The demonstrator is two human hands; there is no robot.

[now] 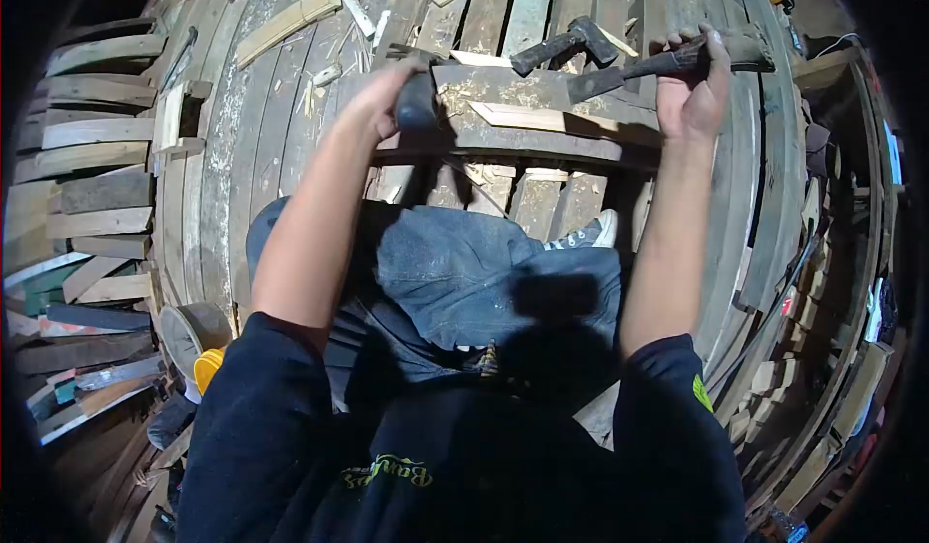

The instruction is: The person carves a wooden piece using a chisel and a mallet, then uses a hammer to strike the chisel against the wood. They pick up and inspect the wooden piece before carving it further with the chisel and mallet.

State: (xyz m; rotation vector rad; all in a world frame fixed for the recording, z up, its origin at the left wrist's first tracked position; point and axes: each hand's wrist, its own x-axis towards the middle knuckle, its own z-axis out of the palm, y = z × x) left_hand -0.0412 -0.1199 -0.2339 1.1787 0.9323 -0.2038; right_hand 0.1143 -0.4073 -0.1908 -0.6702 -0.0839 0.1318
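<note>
My left hand (389,93) is closed around a dark, rounded object (417,104), seen end-on, whose kind I cannot make out. My right hand (699,88) is wrapped round the handle of a chisel (634,71), its flat blade pointing left over the plank. A hammer (564,45) with a dark head lies between the two hands, touching neither. Below it, a pale wood strip (542,120) with a slanted end rests on a thick plank (494,93). Wood chips are scattered about the plank.
My legs (445,262) are folded in front of the plank on a slatted wooden floor (213,185) with gaps. Stacked boards (102,146) line the left side, near a bucket (184,335). Wooden racks (823,369) run along the right. A loose timber piece (288,25) lies ahead.
</note>
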